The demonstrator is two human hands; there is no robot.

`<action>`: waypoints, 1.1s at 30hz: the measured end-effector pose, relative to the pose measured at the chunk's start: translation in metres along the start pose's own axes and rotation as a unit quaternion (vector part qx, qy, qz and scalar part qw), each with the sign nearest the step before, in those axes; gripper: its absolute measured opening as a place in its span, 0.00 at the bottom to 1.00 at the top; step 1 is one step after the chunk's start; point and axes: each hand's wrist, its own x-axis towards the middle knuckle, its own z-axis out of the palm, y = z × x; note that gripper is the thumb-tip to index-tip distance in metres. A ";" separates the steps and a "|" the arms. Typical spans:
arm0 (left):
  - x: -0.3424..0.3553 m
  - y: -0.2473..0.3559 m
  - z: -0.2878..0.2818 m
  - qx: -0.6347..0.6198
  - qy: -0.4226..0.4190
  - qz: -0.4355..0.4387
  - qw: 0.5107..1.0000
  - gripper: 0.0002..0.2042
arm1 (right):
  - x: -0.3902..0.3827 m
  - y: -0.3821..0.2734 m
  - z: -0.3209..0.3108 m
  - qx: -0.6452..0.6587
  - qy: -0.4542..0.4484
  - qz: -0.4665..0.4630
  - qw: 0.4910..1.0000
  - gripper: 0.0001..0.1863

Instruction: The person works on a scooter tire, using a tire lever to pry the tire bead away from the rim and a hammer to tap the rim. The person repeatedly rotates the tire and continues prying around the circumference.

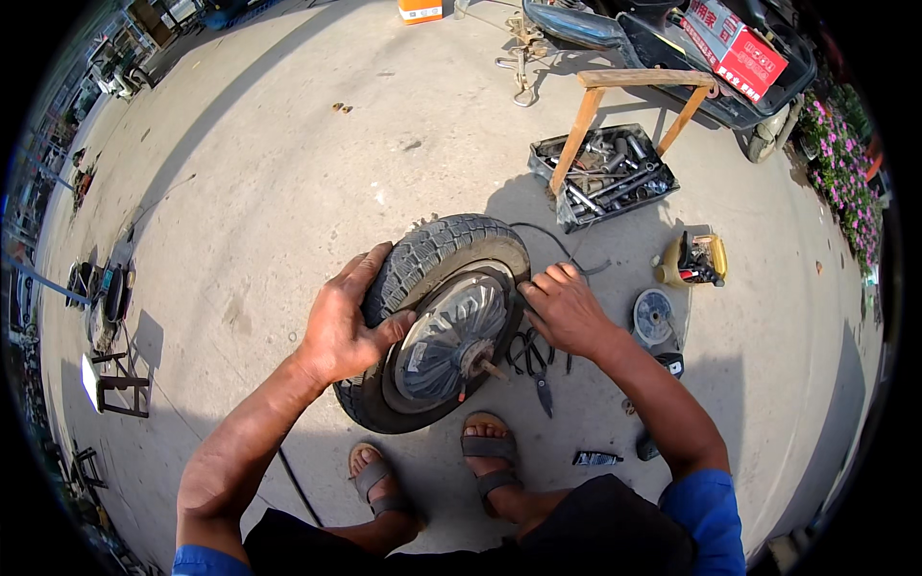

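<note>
A wheel with a treaded black tyre (442, 240) and a dusty finned hub motor (444, 336) with a protruding axle leans tilted between my hands. My left hand (346, 317) grips the tyre's left side, thumb along the sidewall near the rim. My right hand (562, 307) has its fingers curled against the tyre's right edge. Black-handled scissors or shears (538, 384) lie on the concrete beside the wheel, partly behind it, and a thin black cord runs out behind the tyre. My sandalled feet stand just below the wheel.
A crate of sockets and wrenches (605, 178) with a wooden handle, a cut yellow jug of tools (690, 259), a round plate (653, 317) and a tube (597, 458) sit rightward. A scooter (576, 29) carrying a red box (730, 53) stands behind; a stool (123, 394) is left.
</note>
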 end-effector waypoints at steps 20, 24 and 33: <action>0.003 0.008 0.002 0.028 -0.009 0.017 0.999 0.43 | -0.006 -0.003 0.008 0.128 -0.051 0.110 0.984 0.16; 0.001 0.009 0.002 0.028 -0.010 0.016 0.999 0.43 | -0.008 -0.004 0.009 0.140 -0.069 0.116 0.981 0.16; -0.003 -0.002 0.003 0.014 -0.002 0.031 0.999 0.44 | -0.013 0.000 0.027 0.189 -0.032 0.138 0.972 0.17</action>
